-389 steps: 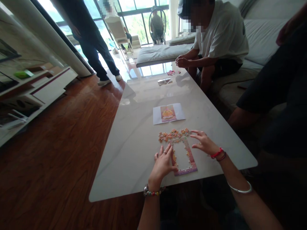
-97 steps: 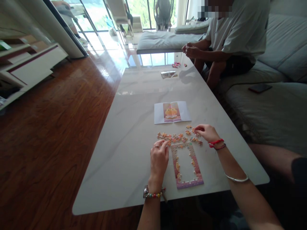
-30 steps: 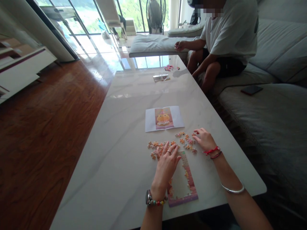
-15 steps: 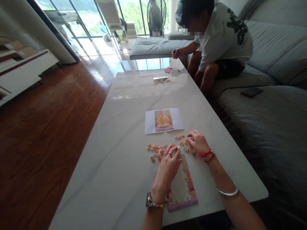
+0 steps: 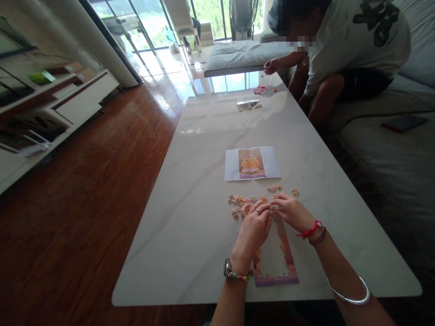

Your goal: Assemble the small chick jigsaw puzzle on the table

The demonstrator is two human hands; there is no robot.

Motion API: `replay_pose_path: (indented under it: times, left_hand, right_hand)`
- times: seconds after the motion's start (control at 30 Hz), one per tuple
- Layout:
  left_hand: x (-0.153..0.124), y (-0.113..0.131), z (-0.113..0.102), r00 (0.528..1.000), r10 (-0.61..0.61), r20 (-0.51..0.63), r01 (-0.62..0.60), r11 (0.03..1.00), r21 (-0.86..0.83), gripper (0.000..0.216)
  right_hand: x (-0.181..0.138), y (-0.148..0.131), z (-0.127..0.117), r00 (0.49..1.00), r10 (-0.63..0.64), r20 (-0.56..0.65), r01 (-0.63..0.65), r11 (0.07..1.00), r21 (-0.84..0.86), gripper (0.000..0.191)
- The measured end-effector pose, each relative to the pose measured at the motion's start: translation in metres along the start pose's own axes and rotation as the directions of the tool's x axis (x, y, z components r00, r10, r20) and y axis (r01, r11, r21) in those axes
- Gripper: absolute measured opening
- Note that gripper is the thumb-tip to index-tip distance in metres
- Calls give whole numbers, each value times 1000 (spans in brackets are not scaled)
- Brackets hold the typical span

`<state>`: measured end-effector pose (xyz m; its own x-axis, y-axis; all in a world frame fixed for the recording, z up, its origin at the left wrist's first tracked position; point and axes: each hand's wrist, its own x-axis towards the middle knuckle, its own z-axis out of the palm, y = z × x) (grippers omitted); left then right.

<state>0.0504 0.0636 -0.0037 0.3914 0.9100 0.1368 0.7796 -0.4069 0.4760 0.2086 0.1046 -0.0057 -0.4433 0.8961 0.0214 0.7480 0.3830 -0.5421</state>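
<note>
My left hand [image 5: 254, 228] and my right hand [image 5: 295, 213] meet fingertip to fingertip above the top end of a partly assembled jigsaw puzzle [image 5: 291, 267]. Pinched between their fingers is a small puzzle piece, mostly covered. The puzzle shows a pink and purple border around a bare middle. Loose puzzle pieces [image 5: 238, 199] lie just beyond my left hand, and some are partly hidden by my fingers. A few joined pieces [image 5: 274, 188] and a separate piece [image 5: 295, 192] sit beyond my right hand.
A creased picture sheet [image 5: 251, 164] lies farther up the marble-look table [image 5: 176, 213]. Beyond it are a white packet [image 5: 249, 105] and a pink pile of pieces [image 5: 260, 90]. Another person [image 5: 340, 50] leans over from the grey sofa [image 5: 390, 167] on the right.
My right hand has moved left from the loose pieces to meet my left hand at the puzzle's top. The camera view has shifted, showing more of the left cabinet.
</note>
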Motion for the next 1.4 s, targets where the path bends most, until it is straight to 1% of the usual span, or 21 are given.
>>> replay_pose_path:
  times: [0.13, 0.2, 0.3, 0.37, 0.43, 0.5, 0.57, 0.73, 0.87, 1.03, 1.1, 1.13, 1.2, 1.23, 1.27, 1.33, 1.37, 1.4]
  left_hand:
    - [-3, -6, -8, 1000, -2, -2, 2, 1000, -8, 26]
    - [-5, -14, -15, 998, -48, -33, 49, 999, 20, 26]
    - [-13, -30, -27, 977, -170, -125, 181, 980, 84, 27]
    - [-19, -41, -33, 949, -261, -175, 283, 952, 116, 27]
    - [-25, -49, -37, 918, -340, -202, 371, 918, 141, 27]
    - [-29, -52, -37, 895, -389, -218, 426, 891, 160, 26]
    - [-31, -52, -36, 888, -405, -218, 444, 879, 175, 25]
    - [-30, -48, -36, 899, -409, -159, 434, 882, 183, 23]
    - [-30, -47, -37, 894, -422, -148, 443, 882, 163, 22]
    - [-31, -43, -35, 886, -439, -148, 460, 873, 161, 25]
    - [-32, -42, -33, 883, -445, -149, 466, 869, 164, 26]
    - [-32, -42, -33, 882, -447, -149, 468, 868, 165, 27]
    - [-33, -43, -32, 883, -444, -154, 466, 869, 165, 27]
    - [-33, -44, -31, 885, -438, -159, 461, 872, 163, 28]
    - [-34, -45, -31, 886, -432, -168, 457, 875, 160, 28]
    - [-34, -46, -31, 885, -422, -196, 453, 879, 149, 28]
    - [-34, -47, -31, 882, -420, -213, 453, 880, 140, 28]
    - [-33, -48, -31, 879, -417, -231, 452, 883, 127, 28]
  right_hand:
    - [1, 3, 11, 999, 39, -14, -40, 995, -94, 14]
    - [2, 4, 11, 998, 56, -29, -59, 992, -115, 13]
    - [1, 5, 10, 994, 96, -57, -102, 986, -132, 12]
    - [3, 7, 8, 989, 115, -88, -125, 985, -119, 11]
    - [7, 9, 6, 982, 129, -137, -142, 986, -88, 13]
    - [16, 11, 4, 970, 148, -191, -166, 983, -82, 19]
    - [27, 12, 4, 964, 160, -211, -189, 974, -125, 21]
    - [46, 13, 7, 981, 151, -121, -174, 963, -207, 11]
    - [49, 14, 4, 987, 139, -81, -154, 961, -231, 8]
    - [49, 16, -1, 991, 118, -61, -129, 969, -213, 13]
    - [48, 16, -2, 990, 119, -80, -129, 982, -139, 14]
    - [48, 15, -2, 986, 133, -97, -140, 987, -72, 15]
    - [45, 12, -3, 970, 214, -119, -197, 970, 139, 16]
    - [43, 9, -4, 957, 270, -102, -233, 930, 283, 16]
    - [40, 6, -4, 945, 322, -62, -264, 860, 437, 17]
    - [32, -2, -5, 922, 382, 61, -315, 650, 691, 20]
    - [27, -6, -6, 911, 395, 123, -340, 546, 766, 22]
    - [22, -11, -5, 897, 406, 173, -365, 465, 807, 23]
